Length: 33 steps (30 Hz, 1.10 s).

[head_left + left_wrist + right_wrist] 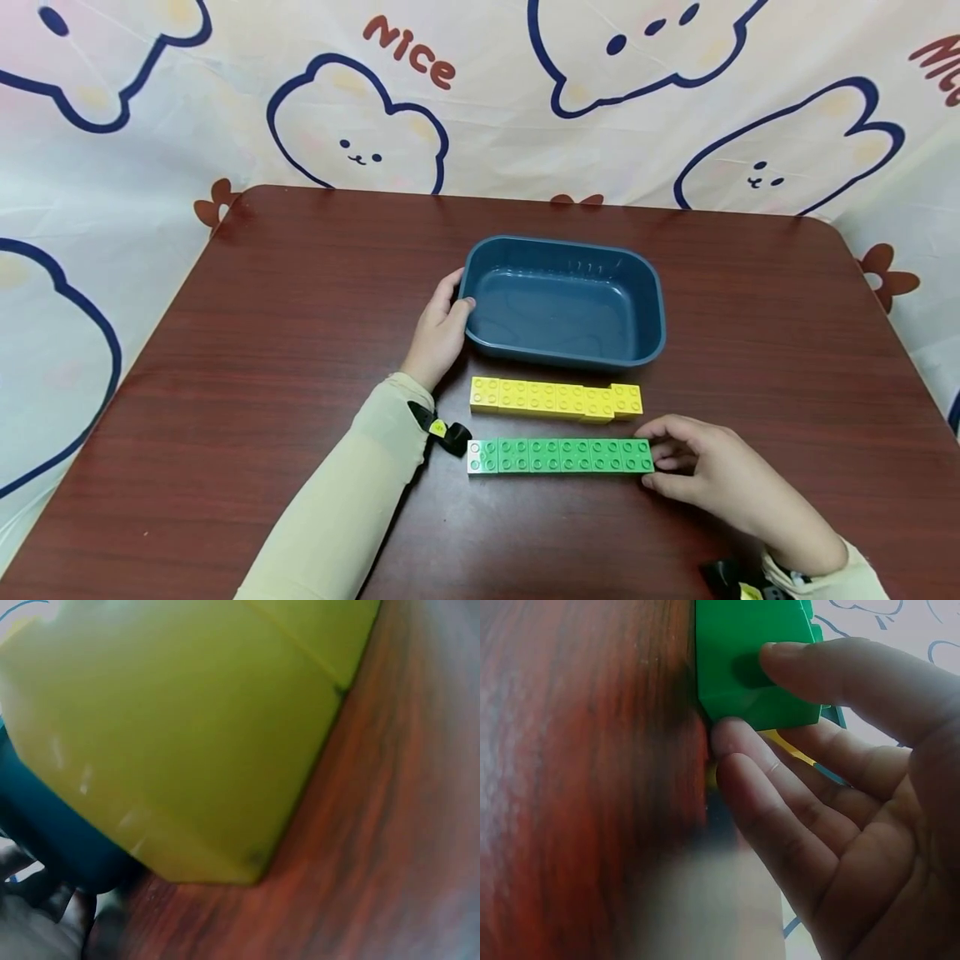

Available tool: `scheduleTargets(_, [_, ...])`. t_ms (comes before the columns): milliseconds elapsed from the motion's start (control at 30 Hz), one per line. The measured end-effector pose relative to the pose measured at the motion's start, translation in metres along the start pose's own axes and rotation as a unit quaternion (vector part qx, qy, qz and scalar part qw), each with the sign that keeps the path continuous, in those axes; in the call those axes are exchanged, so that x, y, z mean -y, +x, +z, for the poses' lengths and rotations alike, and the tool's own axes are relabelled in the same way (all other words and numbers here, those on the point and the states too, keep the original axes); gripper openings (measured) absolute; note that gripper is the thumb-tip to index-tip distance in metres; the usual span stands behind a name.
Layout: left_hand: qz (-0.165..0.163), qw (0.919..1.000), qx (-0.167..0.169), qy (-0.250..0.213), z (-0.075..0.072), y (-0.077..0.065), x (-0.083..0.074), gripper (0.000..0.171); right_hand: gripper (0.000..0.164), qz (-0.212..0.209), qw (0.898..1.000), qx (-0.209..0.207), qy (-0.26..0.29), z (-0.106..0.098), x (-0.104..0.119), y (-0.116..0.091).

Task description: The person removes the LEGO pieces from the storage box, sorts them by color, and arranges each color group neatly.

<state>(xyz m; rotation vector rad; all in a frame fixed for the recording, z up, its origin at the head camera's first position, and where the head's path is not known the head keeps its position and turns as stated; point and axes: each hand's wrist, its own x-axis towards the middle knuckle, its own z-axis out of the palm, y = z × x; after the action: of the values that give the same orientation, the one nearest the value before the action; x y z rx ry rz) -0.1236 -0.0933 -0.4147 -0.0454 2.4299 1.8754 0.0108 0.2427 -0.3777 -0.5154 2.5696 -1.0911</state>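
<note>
A dark blue plastic basin (pixel 562 308) sits on the table. My left hand (pixel 438 333) grips its left side, thumb over the rim and fingers outside. In front of it lies a row of yellow toy bricks (pixel 555 398), with one brick near its right end set slightly forward; their side fills much of the left wrist view. Nearer still is a straight row of green toy bricks (pixel 566 457), pale at its left end. My right hand (pixel 712 475) pinches that row's right end. In the right wrist view, the thumb lies against the green side (pixel 750 645), with fingers around the opposite side.
The dark red-brown wooden table (pixel 300 333) carries the basin and both rows. A printed cloth (pixel 487 100) with cartoon animals hangs behind and beside it. A black wrist camera (pixel 453 437) on my left arm sits close to the green row's left end.
</note>
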Motion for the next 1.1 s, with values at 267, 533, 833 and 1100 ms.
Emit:
scheduleTargets(267, [0.008, 0.9999, -0.009, -0.002, 0.0031, -0.0015, -0.0015, 0.050, 0.040, 0.006, 1.000, -0.008, 0.004, 0.0008, 0.0012, -0.0010])
scheduleTargets(533, [0.006, 1.0000, 0.002, -0.005, 0.0029, -0.0010, 0.0001, 0.052, 0.039, 0.009, 1.000, -0.007, 0.012, 0.0035, 0.0000, -0.0017])
scheduleTargets(833, [0.003, 1.0000, 0.000, 0.002, -0.0039, 0.0002, 0.0026, 0.053, 0.037, 0.015, 0.999, -0.001, 0.029, 0.0077, -0.0007, 0.0044])
scheduleTargets(1100, [0.002, 1.0000, 0.000, 0.000, -0.0048, 0.0003, 0.0020, 0.052, 0.037, 0.003, 0.999, -0.005, 0.038, 0.0095, -0.0032, 0.0049])
